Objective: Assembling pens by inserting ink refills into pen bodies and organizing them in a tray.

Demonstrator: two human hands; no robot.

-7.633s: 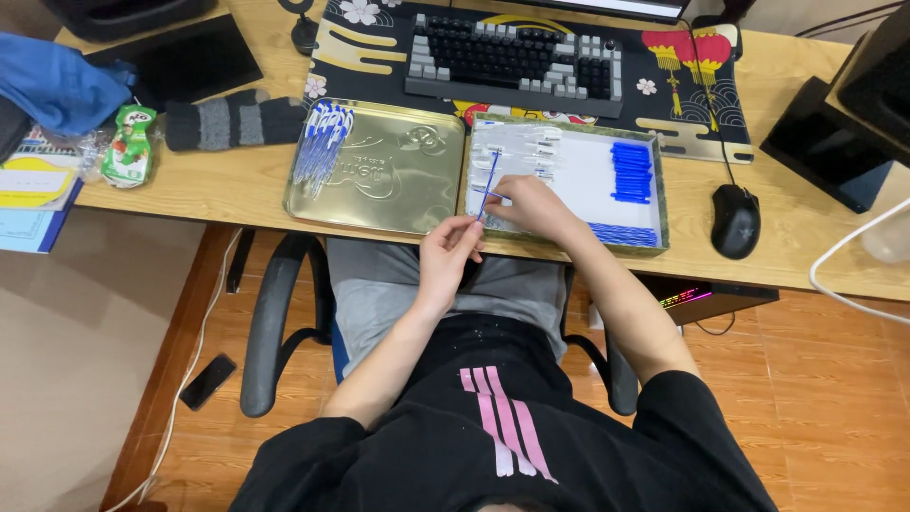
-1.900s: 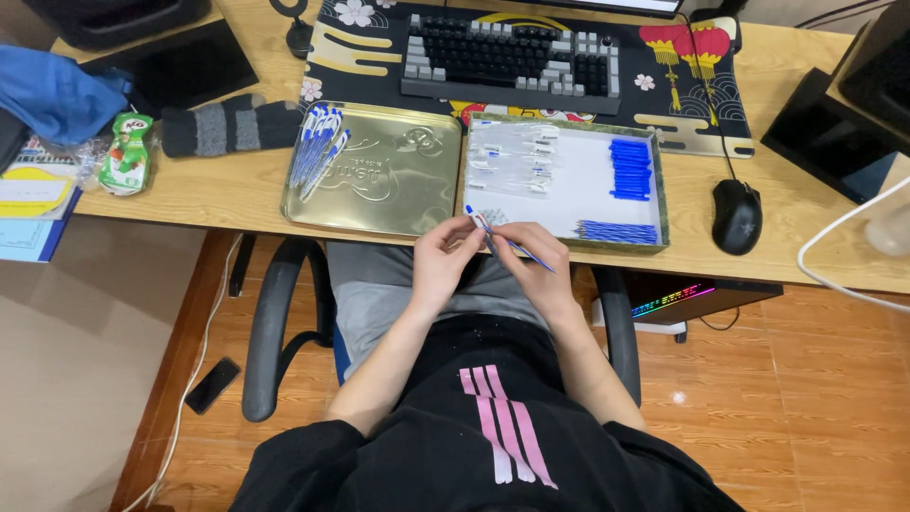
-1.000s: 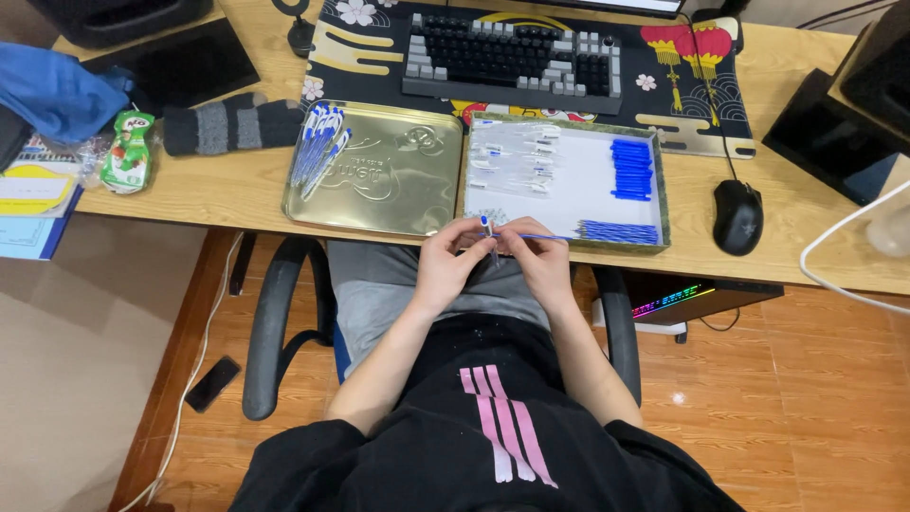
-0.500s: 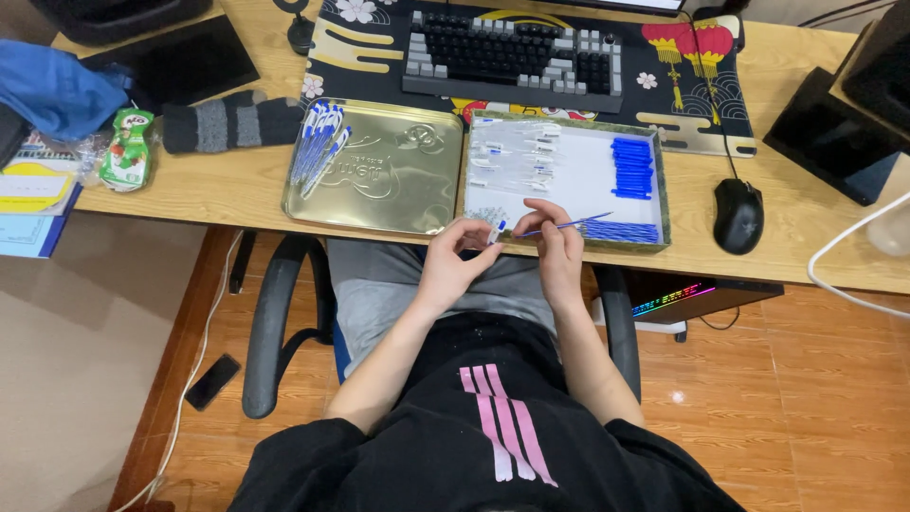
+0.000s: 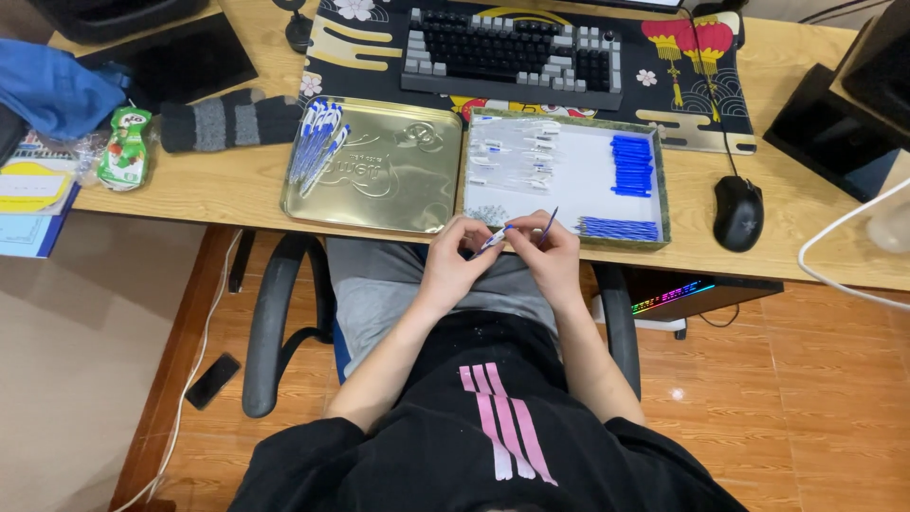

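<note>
Left hand: the left hand (image 5: 453,254) was pinched around a small pen barrel (image 5: 492,238), just below frame centre.
Right hand: the right hand (image 5: 550,254) held a thin blue refill (image 5: 547,226) upright between fingertips.
Tray: the white tray (image 5: 592,180) of blue parts sat just above both hands.
Tin: a gold tin lid (image 5: 398,175) lay left of it, with finished pens (image 5: 316,144).

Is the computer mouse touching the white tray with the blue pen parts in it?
Apart. The head view shows a strip of bare wooden desk between the black mouse and the right rim of the white tray.
</note>
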